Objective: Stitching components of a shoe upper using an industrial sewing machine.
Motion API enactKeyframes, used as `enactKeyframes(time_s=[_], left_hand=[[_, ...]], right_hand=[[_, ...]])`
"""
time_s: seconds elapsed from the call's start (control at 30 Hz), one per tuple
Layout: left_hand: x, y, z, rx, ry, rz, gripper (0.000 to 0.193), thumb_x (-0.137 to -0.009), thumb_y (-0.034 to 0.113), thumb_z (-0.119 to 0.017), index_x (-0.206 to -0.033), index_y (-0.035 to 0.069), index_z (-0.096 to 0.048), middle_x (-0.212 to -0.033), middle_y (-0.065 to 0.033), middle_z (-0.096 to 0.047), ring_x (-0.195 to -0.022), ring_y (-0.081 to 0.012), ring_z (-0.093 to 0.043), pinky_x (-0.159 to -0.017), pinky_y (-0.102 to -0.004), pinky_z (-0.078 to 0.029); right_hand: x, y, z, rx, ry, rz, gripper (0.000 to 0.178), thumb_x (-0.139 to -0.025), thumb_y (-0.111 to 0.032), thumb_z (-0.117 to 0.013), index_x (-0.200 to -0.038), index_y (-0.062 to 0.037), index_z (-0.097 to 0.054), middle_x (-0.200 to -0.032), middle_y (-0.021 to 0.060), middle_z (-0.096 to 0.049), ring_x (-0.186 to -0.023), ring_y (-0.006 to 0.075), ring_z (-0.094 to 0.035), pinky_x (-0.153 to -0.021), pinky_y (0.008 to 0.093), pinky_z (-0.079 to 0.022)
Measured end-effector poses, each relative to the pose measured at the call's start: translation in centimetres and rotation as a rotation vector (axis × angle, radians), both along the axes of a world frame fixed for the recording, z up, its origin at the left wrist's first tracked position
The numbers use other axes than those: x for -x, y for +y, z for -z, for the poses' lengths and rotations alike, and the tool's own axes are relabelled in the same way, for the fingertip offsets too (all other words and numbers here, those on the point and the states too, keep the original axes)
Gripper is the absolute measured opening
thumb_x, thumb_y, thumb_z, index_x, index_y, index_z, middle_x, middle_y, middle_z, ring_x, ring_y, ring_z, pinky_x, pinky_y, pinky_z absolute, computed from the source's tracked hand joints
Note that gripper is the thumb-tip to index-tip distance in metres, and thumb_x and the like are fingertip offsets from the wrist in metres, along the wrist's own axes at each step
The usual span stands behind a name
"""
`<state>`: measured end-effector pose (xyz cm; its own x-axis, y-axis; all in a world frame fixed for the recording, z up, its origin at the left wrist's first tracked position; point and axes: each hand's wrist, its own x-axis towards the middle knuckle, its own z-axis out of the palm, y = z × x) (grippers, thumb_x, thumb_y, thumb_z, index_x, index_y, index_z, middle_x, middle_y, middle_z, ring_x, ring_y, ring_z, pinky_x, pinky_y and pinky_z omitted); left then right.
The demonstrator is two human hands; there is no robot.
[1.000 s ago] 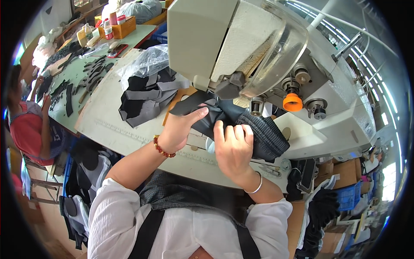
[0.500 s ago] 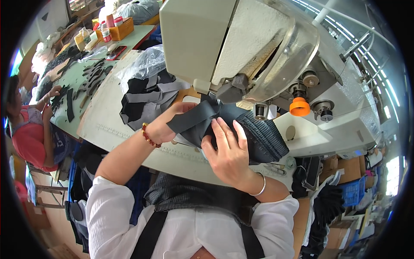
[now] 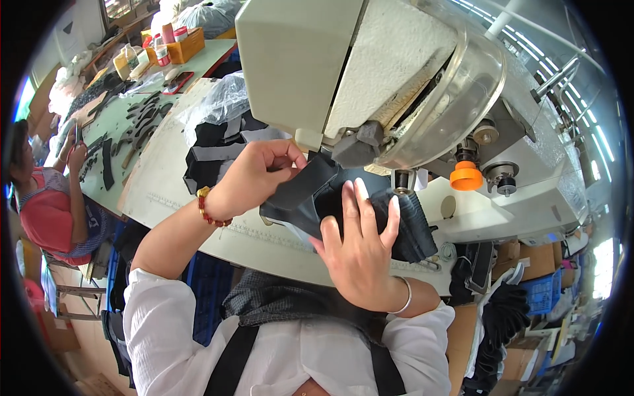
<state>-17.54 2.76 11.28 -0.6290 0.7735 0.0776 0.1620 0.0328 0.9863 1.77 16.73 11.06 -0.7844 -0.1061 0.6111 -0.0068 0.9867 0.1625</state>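
My left hand (image 3: 261,173) is closed in a pinch, thumb and forefinger together at the edge of a dark fabric flap (image 3: 300,191); whether anything sits between the fingertips is hidden. My right hand (image 3: 360,254) lies with fingers spread on a black fabric piece (image 3: 330,206), pressing it down beside the needle area. Toward the right this piece runs into a ribbed, gathered part (image 3: 417,231). Over the work stands a cream sewing machine (image 3: 290,59); its head hides the needle and the far side of the fabric.
Left of the machine lies a pile of black and grey fabric pieces (image 3: 214,158) by a clear plastic bag (image 3: 221,99). A co-worker (image 3: 49,204) sits at a green table (image 3: 148,99) with cut dark strips. An orange knob (image 3: 466,176) juts from the machine.
My left hand has come up from behind the strip, its fingers now curled in a pinch. The right hand has shifted slightly right and down, fingers spread wider. The fabric has turned a little.
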Motion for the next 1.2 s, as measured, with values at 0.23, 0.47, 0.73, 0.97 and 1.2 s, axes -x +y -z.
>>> enactKeyframes(time_s=[0.23, 0.47, 0.73, 0.97, 1.2], left_hand=[[-1.6, 1.7, 0.2, -0.114, 0.974, -0.356, 0.052, -0.075, 0.009, -0.081, -0.123, 0.006, -0.062, -0.102, -0.0100, -0.066, -0.099, -0.0336, -0.064, -0.082, -0.0393, -0.053], [-1.0, 2.3, 0.4, -0.107, 0.961, -0.170, 0.050, -0.075, 0.023, -0.090, -0.114, 0.004, -0.065, -0.099, -0.0084, -0.069, -0.091, -0.0288, -0.068, -0.076, -0.0382, -0.054], [-1.3, 1.4, 1.9, -0.100, 1.106, -0.232, 0.047, -0.072, 0.010, -0.091, -0.110, -0.001, -0.066, -0.102, -0.0112, -0.069, -0.092, -0.0257, -0.069, -0.077, -0.0337, -0.057], [0.0, 2.6, 3.3, -0.050, 0.226, -0.135, 0.035, -0.080, -0.004, -0.079, -0.112, -0.001, -0.064, -0.108, -0.0081, -0.071, -0.092, -0.0161, -0.068, -0.076, -0.0319, -0.058], [-0.1, 1.4, 1.5, -0.184, 1.379, -0.041, 0.025, -0.078, -0.001, -0.070, -0.101, 0.004, -0.078, -0.087, -0.0135, -0.072, -0.083, -0.0282, -0.069, -0.065, -0.0331, -0.055]], right_hand=[[1.5, 0.5, 1.1, -0.060, 0.100, 0.017, 0.014, -0.087, -0.016, -0.064, -0.083, -0.0084, -0.054, -0.128, 0.0304, -0.066, -0.116, 0.0327, -0.067, -0.111, 0.0606, -0.035], [1.6, 0.1, 1.1, 0.002, 0.089, 0.015, 0.015, -0.086, -0.018, -0.066, -0.082, -0.0092, -0.054, -0.126, 0.0315, -0.066, -0.099, 0.0300, -0.068, -0.113, 0.0614, -0.033], [1.3, -0.4, 1.1, 0.066, 0.007, 0.036, 0.014, -0.084, -0.018, -0.067, -0.082, -0.0123, -0.054, -0.133, 0.0316, -0.063, -0.115, 0.0361, -0.068, -0.106, 0.0569, -0.034], [1.3, -0.4, 1.0, 0.071, -0.017, 0.052, 0.011, -0.086, -0.020, -0.066, -0.087, -0.0121, -0.058, -0.130, 0.0295, -0.065, -0.114, 0.0344, -0.068, -0.109, 0.0566, -0.033], [1.3, -0.4, 1.4, 0.050, -0.013, 0.065, 0.013, -0.086, -0.021, -0.067, -0.089, -0.0119, -0.058, -0.127, 0.0279, -0.067, -0.112, 0.0334, -0.069, -0.110, 0.0566, -0.034]])
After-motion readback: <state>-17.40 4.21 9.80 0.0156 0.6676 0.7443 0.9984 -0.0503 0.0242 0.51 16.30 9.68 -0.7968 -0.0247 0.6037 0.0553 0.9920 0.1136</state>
